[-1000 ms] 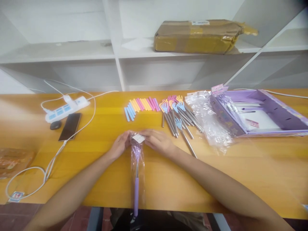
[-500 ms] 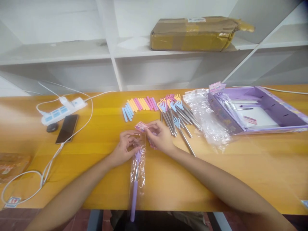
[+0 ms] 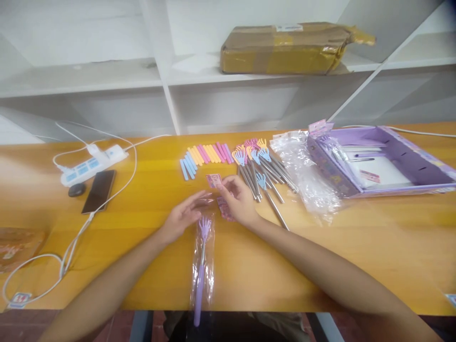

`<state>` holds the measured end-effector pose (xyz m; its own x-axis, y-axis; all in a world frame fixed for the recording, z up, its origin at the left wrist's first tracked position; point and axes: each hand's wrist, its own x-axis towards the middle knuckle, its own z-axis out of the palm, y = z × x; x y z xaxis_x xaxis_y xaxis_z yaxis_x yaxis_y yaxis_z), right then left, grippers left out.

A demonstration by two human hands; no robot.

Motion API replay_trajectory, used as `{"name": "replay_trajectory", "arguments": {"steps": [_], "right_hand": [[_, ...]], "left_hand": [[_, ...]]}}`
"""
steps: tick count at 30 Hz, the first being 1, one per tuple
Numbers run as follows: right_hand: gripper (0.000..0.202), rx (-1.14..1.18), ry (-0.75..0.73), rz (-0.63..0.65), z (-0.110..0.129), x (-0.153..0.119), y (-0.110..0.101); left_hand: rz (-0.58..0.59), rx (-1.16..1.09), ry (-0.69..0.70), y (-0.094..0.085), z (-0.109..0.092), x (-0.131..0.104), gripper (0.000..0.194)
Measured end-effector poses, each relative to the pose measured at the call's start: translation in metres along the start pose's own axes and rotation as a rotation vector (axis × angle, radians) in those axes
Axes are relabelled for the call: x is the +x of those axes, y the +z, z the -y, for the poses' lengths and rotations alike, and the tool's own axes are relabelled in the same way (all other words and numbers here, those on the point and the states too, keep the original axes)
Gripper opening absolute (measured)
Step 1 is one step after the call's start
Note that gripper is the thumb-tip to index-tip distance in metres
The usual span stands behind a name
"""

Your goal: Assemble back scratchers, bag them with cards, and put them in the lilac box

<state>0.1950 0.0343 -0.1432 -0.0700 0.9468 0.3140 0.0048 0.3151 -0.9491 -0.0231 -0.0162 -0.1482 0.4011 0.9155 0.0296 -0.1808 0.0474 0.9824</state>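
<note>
A purple back scratcher with an extending metal shaft lies inside a clear plastic bag, its handle end reaching past the table's front edge. At the bag's mouth is my left hand, with fingers stretched along the film and the thumb lower; it appears to hold the bag's edge. My right hand pinches a small pink printed card between thumb and finger, just above the bag's mouth. More pink cards show under the right palm.
Coloured sleeves and several metal-shafted back scratchers lie behind my hands. Rightward are clear bags and a purple display box. Leftward are a power strip, a phone and white cables. A taped carton sits on the shelf.
The pink card in my right hand has turned and shifted slightly right and up. My left fingers have straightened at the bag's mouth, and the scratcher's head shows more fully.
</note>
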Motion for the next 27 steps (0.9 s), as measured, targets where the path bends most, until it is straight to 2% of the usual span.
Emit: {"name": "replay_trajectory", "arguments": {"steps": [2,6,10,16,22,27], "right_hand": [[0.029,-0.025,-0.078,-0.010,-0.002,0.002,-0.001],[0.026,-0.076,-0.169,0.091,-0.006,0.003,-0.003],[0.021,-0.206,-0.210,0.138,-0.008,0.002,-0.003],[0.018,-0.294,-0.260,0.230,-0.010,0.004,-0.007],[0.011,-0.383,-0.364,0.286,-0.009,0.002,-0.007],[0.014,-0.388,-0.372,0.284,-0.010,0.000,-0.006]], "left_hand": [[-0.011,-0.103,0.016,0.000,-0.003,0.003,0.057],[-0.050,-0.261,-0.016,0.000,-0.010,0.007,0.054],[-0.069,-0.333,-0.052,-0.001,-0.015,0.008,0.053],[-0.151,-0.428,-0.118,-0.005,-0.011,0.008,0.061],[-0.118,-0.465,-0.112,-0.005,-0.012,0.008,0.062],[-0.080,-0.481,-0.106,-0.006,-0.011,0.007,0.057]]}}
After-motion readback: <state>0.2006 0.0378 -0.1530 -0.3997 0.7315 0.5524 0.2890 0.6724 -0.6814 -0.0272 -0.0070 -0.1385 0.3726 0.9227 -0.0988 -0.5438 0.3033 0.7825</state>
